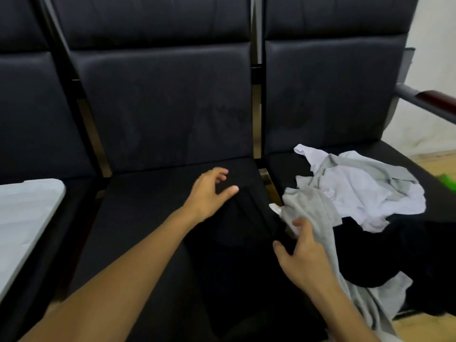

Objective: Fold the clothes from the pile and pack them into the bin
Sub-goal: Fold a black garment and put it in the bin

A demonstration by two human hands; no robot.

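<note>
A black garment point(246, 243) lies spread on the middle seat, hard to tell apart from the black upholstery. My left hand point(209, 193) hovers over its far edge, thumb out and fingers loosely curled, holding nothing. At the garment's right edge my right hand point(301, 255) has its fingers spread, touching the black cloth beside a grey garment point(311, 208). The pile point(365, 191) of grey, white and black clothes covers the right seat. A white bin point(27, 218) shows at the left edge, only partly in view.
Three black padded seats stand in a row, with tall backrests point(162, 99) behind. A metal armrest with a dark wooden top point(431, 99) sticks out at the right. Wooden floor point(434, 161) lies beyond the right seat.
</note>
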